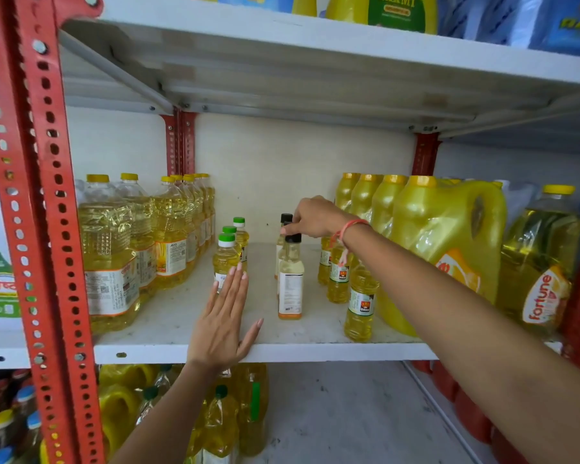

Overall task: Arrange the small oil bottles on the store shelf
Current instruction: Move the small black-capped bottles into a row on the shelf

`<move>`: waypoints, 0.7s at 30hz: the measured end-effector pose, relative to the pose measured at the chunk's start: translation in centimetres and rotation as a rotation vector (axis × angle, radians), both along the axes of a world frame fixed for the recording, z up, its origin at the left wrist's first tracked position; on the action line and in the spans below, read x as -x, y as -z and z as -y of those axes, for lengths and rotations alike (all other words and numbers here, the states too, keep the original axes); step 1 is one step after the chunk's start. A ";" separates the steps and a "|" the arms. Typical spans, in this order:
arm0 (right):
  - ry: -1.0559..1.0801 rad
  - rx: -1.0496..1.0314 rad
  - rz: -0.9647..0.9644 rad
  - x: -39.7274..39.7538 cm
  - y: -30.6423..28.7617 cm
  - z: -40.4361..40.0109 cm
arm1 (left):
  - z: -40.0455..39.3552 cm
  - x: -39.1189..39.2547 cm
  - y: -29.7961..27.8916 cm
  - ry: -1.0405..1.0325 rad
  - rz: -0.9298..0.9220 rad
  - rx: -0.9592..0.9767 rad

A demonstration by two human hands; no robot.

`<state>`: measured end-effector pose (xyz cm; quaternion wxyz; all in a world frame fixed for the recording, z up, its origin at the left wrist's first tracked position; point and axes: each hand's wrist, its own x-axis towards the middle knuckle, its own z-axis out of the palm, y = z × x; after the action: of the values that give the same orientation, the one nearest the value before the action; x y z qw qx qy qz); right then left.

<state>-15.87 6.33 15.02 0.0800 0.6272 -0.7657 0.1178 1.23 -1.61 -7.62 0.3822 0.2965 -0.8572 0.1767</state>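
A: In the head view, how much room was there around the fingers?

B: The left hand [222,324] lay flat and spread at the front edge of the shelf [315,351]; bare board stretched right of its fingertips. Just beyond them stood the green-capped bottles [229,252].

A: And the right hand [315,217]?

B: Its fingers pinched narrowly the top of a middle black-capped bottle; the front black-capped bottle [290,279], pale with white label, stood below them.
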 end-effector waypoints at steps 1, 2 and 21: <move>0.018 0.004 -0.008 -0.4 0.3 0.7 | 0.0 0.0 0.0 -0.003 -0.002 -0.001; 0.030 0.010 -0.013 -0.6 0.6 1.4 | 0.0 -0.1 0.1 -0.005 -0.004 -0.004; 0.022 -0.170 -0.029 -0.6 -1.0 3.1 | 0.0 0.0 0.1 -0.024 0.016 0.010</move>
<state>-15.24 3.26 16.00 0.0389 0.6250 -0.7785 0.0424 1.26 -1.59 -7.68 0.3748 0.3036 -0.8556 0.1877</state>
